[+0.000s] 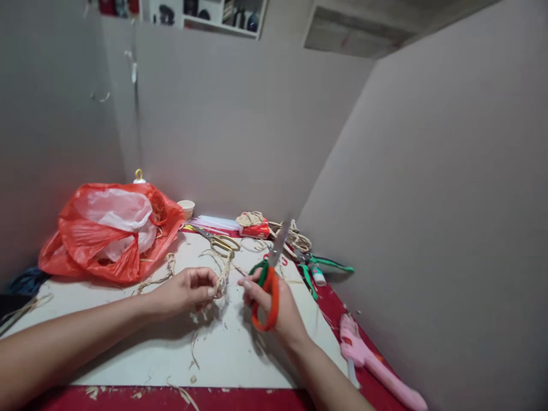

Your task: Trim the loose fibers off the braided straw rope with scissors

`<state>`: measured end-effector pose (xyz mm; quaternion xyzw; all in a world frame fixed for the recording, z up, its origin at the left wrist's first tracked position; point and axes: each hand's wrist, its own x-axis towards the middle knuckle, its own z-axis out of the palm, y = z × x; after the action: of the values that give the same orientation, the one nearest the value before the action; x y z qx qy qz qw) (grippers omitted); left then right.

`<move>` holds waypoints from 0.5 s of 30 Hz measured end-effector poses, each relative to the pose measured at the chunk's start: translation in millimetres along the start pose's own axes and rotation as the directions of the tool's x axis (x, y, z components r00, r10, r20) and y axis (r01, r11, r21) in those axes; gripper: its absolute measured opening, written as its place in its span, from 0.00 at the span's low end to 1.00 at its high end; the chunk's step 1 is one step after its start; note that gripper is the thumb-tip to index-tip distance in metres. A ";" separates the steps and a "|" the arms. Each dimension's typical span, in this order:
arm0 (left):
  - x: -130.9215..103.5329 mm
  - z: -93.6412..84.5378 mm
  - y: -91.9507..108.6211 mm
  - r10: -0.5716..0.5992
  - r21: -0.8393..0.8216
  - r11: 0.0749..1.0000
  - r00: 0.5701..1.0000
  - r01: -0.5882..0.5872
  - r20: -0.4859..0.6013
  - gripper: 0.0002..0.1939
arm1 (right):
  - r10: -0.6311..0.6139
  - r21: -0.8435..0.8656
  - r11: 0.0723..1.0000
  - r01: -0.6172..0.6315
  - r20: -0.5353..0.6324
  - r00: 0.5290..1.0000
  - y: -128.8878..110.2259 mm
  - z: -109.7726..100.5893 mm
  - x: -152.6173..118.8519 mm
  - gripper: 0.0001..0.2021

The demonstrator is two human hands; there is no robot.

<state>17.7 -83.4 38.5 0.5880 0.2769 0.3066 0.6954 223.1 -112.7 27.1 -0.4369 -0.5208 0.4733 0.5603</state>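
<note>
My left hand (194,291) pinches a small bundle of straw-coloured fibre strands (224,275) above the white board (244,365). Just to its right, my right hand (274,308) holds scissors (274,268) with one orange and one green handle, their blades pointing up and away from me. The thumb and forefinger of that hand come together near the bundle; whether they pinch a strand is too small to tell. Loose fibre scraps (194,349) lie on the board below the hands. A second pair of scissors, with gold handles (225,244), rests behind the bundle.
A red plastic bag (107,265) stands at the back left, beside a small white cup (186,209). Coiled rope (299,238) and green-handled pliers (331,263) lie at the back right. A pink glue gun (368,357) rests on the red table edge. Grey walls enclose the table.
</note>
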 end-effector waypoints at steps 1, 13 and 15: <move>-1.4 6.0 -0.8 0.003 0.079 0.997 1.000 -0.004 0.008 0.11 | -0.011 0.036 0.999 0.010 0.024 1.000 -1.2 5.9 -2.8 0.17; 6.3 55.5 9.3 0.155 0.581 0.812 0.980 -0.055 -0.124 0.16 | -0.200 0.179 0.956 0.232 -0.178 0.964 -16.5 2.8 -0.7 0.13; 12.0 55.6 16.2 0.191 0.605 0.794 0.968 -0.055 -0.162 0.16 | -0.228 0.191 0.941 0.280 -0.253 0.940 -21.2 -4.1 3.9 0.13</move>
<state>65.5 -108.5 62.8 0.7567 0.3935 0.3103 0.4198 228.8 -112.5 48.2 -0.3509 -0.4486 0.3992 0.7185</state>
